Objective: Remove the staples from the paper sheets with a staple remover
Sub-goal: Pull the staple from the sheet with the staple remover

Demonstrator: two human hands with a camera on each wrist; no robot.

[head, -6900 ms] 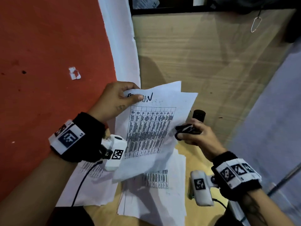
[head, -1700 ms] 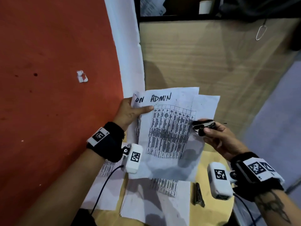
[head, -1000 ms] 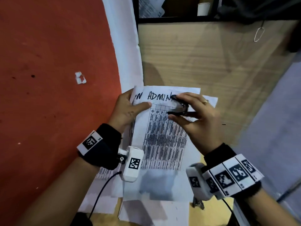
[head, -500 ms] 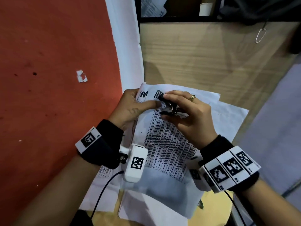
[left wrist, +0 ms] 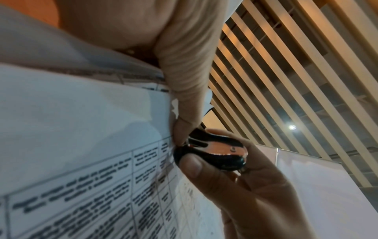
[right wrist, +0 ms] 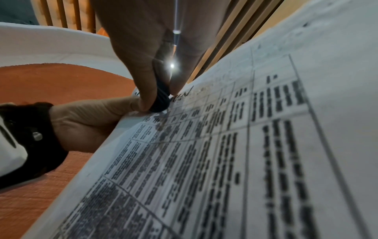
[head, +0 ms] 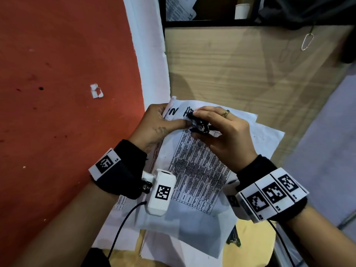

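A stapled bundle of printed paper sheets (head: 196,170) (left wrist: 81,161) (right wrist: 225,161) with a table and handwritten letters is held up in front of me. My left hand (head: 159,124) pinches its top left corner, thumb on top (left wrist: 184,103) (right wrist: 92,113). My right hand (head: 217,132) grips a black and chrome staple remover (head: 199,125) (left wrist: 212,153) (right wrist: 161,98) between thumb and fingers. Its claws sit on the sheet's top edge right beside my left thumb tip. The staple itself is hidden.
More loose printed sheets (head: 173,245) lie below on a yellow wooden surface (head: 250,245). A dark stapler-like object (head: 234,237) lies there too. A wooden panel (head: 240,74) rises ahead, a red floor (head: 57,93) spreads to the left.
My right hand brought the staple remover from the sheet's right edge up to the top left corner, beside my left thumb. Over the last half second it barely shifted.
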